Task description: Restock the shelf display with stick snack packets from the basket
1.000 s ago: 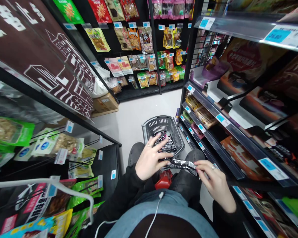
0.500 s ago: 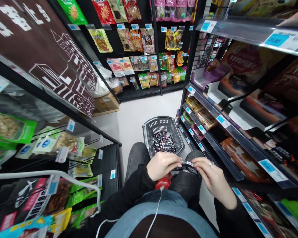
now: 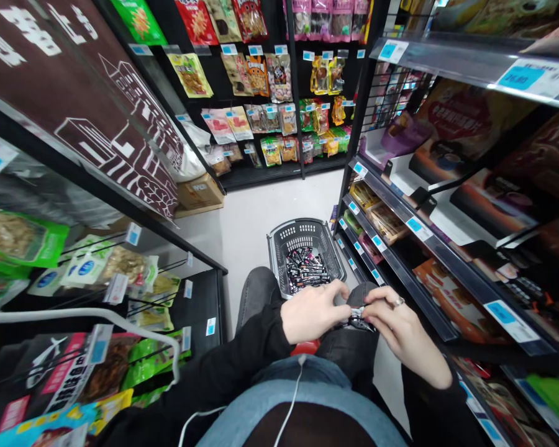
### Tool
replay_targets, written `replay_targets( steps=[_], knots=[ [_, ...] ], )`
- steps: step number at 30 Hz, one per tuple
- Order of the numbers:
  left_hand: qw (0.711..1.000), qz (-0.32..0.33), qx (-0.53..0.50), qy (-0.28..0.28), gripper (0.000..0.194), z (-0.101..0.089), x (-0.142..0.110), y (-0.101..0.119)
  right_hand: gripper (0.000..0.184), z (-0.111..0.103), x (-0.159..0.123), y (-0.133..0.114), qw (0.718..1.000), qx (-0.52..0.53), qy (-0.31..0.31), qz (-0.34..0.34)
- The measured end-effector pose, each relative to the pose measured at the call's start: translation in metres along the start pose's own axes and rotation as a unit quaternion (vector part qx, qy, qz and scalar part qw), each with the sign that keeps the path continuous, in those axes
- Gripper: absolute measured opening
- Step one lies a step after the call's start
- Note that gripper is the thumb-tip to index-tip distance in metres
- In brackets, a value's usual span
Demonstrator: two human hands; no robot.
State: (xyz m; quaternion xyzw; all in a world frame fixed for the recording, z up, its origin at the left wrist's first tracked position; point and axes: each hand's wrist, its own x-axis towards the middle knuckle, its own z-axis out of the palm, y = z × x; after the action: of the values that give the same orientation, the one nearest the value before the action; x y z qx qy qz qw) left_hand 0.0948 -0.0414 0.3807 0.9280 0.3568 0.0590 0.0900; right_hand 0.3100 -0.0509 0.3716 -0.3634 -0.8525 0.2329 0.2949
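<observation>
The person's right hand (image 3: pixel 400 326), nearer, has its grip clamped on a shiny packet (image 3: pixel 358 318) at its nine o'clock, long axis mostly hidden; from the left hand (image 3: pixel 314 311), grip unclear, it lies toward three.

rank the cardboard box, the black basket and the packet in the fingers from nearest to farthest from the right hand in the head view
1. Packet: pinched in the right hand
2. Black basket: ahead, to the left
3. Cardboard box: farther left, past the basket
</observation>
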Motion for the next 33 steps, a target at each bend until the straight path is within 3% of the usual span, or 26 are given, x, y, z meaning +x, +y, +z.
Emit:
replay_targets(
  steps=[3,7,10,14,17,20,25,30,33],
  knots=[
    [0.991,0.001,-0.131,0.003,0.021,-0.001,0.001,-0.001,0.019,-0.005,0.004,0.006,0.999,0.027,-0.020,-0.011],
    [0.942,0.056,-0.331,0.003,0.032,0.005,0.002,0.000,0.018,-0.008,0.011,0.014,0.991,0.104,-0.080,-0.017],
    [0.917,0.029,-0.399,0.005,0.041,0.007,0.000,0.002,0.018,-0.008,0.015,0.014,0.985,0.135,-0.103,-0.021],
    [0.901,-0.016,-0.432,0.046,0.047,-0.007,-0.008,0.010,0.014,-0.011,0.015,0.000,0.990,0.113,-0.074,0.040],
    [0.895,-0.004,-0.445,0.030,0.044,-0.022,-0.016,0.018,0.013,-0.018,0.012,-0.011,0.987,0.121,-0.086,0.058],
    [0.904,-0.005,-0.428,0.010,0.037,-0.029,-0.019,0.023,0.012,-0.024,0.011,-0.016,0.982,0.141,-0.111,0.065],
    [0.929,-0.014,-0.369,0.016,0.030,-0.024,-0.017,0.023,0.014,-0.023,0.013,-0.011,0.974,0.172,-0.128,0.076],
    [0.929,-0.029,-0.369,0.000,0.028,-0.018,-0.016,0.019,0.021,-0.012,0.014,-0.001,0.976,0.211,-0.012,0.058],
    [0.918,-0.051,-0.393,0.012,0.028,-0.015,-0.017,0.016,0.013,-0.006,0.014,0.003,0.948,0.299,0.037,0.104]
  ],
)
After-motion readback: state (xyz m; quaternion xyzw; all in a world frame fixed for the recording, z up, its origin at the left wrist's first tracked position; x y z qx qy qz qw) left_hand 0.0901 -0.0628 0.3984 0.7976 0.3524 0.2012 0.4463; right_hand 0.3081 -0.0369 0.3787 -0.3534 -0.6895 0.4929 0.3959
